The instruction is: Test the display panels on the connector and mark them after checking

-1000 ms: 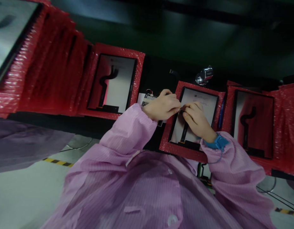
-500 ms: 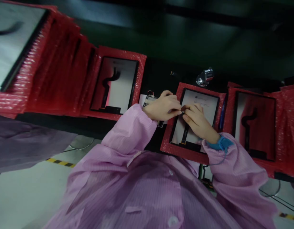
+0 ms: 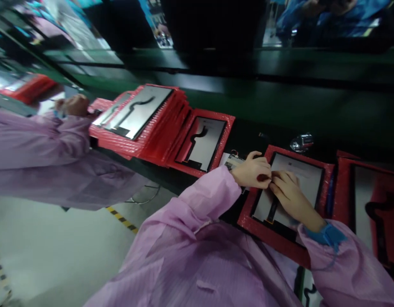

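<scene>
In front of me an LCD panel (image 3: pixel 304 175) lies face down on a red bubble-wrap bag (image 3: pixel 246 215). A black flex cable (image 3: pixel 272 209) runs up from the panel's dark lower edge to my fingers. My left hand (image 3: pixel 253 171) comes in over the panel's left edge, thumb and forefinger pinched together at the cable's upper end. My right hand (image 3: pixel 291 194), with a blue wrist strap (image 3: pixel 329 234), is over the middle of the panel, its fingers closed on the cable against the left fingertips. The exact spot that they grip is hidden.
To the left, a stack of red bags (image 3: pixel 158 145) carries more panels, and another panel (image 3: pixel 201 143) lies beside it. A circuit board (image 3: pixel 234 161) is near my left wrist. A shiny roll (image 3: pixel 301 142), a blue pen (image 3: pixel 330 194) and a right-hand panel (image 3: pixel 380 192) surround the work. A co-worker's hand (image 3: pixel 75 105) is far left.
My view has swung up and to the left, so the co-worker and the far side of the bench show. Both hands stay together at the cable's end over the same panel.
</scene>
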Action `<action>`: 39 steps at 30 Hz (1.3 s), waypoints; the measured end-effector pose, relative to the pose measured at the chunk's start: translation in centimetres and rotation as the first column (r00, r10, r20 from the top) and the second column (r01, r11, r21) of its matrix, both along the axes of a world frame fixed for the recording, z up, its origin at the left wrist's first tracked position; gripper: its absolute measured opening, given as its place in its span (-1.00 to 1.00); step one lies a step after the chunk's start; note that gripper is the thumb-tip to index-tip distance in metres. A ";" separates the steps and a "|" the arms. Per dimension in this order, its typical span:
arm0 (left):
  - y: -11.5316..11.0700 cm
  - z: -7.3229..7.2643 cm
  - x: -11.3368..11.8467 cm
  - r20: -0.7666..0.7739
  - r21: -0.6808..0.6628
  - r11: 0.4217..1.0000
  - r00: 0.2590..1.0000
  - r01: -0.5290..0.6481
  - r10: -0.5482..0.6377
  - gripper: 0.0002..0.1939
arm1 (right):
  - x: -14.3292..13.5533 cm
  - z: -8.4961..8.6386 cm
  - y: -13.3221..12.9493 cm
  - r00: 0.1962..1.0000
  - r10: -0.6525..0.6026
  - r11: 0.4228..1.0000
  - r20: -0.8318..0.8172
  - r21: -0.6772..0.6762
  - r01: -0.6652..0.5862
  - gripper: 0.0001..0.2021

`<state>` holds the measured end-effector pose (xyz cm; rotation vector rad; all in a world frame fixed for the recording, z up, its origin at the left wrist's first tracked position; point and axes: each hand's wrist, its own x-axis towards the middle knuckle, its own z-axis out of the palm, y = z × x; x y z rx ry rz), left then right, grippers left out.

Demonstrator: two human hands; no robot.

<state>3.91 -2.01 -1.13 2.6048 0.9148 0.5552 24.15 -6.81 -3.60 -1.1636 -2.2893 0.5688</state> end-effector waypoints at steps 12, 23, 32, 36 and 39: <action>-8.3 -1.1 -3.5 0.396 0.022 0.818 0.756 -0.575 0.521 -0.83 | 0.2 0.4 -0.2 0.939 -0.210 0.976 -0.273 -0.008 0.217 -0.63; -10.9 -3.8 -4.3 -0.155 0.236 0.849 0.845 -0.472 0.513 -0.58 | 0.2 1.3 -0.3 0.889 -0.341 0.938 -0.308 -0.048 0.343 -0.62; -11.1 -4.0 -4.3 -0.241 0.287 0.854 0.830 -0.434 0.503 -0.53 | 0.4 2.0 -0.2 0.898 -0.351 0.932 -0.266 -0.008 0.362 -0.61; -11.2 -4.3 -4.4 -0.183 0.286 0.854 0.850 -0.435 0.495 -0.55 | 1.4 3.5 -2.2 0.901 -0.401 0.908 -0.165 0.057 0.414 -0.63; -11.7 -4.0 -4.2 -0.002 0.279 0.861 0.897 -0.425 0.443 -0.55 | 2.3 4.0 -6.4 0.831 -0.553 0.832 -0.062 0.005 0.555 -0.63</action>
